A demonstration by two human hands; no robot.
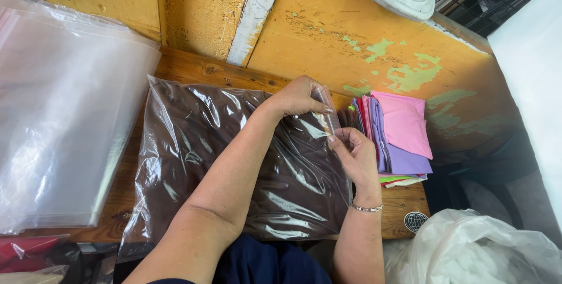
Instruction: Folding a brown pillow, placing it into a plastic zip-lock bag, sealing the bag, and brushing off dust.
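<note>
Our left hand (301, 97) and right hand (354, 152) pinch the open edge of a clear plastic bag (175, 161) stuffed with dark brown cloth (199, 132); glare blurs its folds.

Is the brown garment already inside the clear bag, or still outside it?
Inside. The brown garment lies under glossy, wrinkled film of the clear bag, whose open end both hands, left hand and right hand, pinch.

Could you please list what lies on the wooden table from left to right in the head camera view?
Stack of empty clear plastic bags → clear bag packed with dark brown cloth → left hand and right hand at that bag's open edge → pile of folded pink and purple cloths.
</note>
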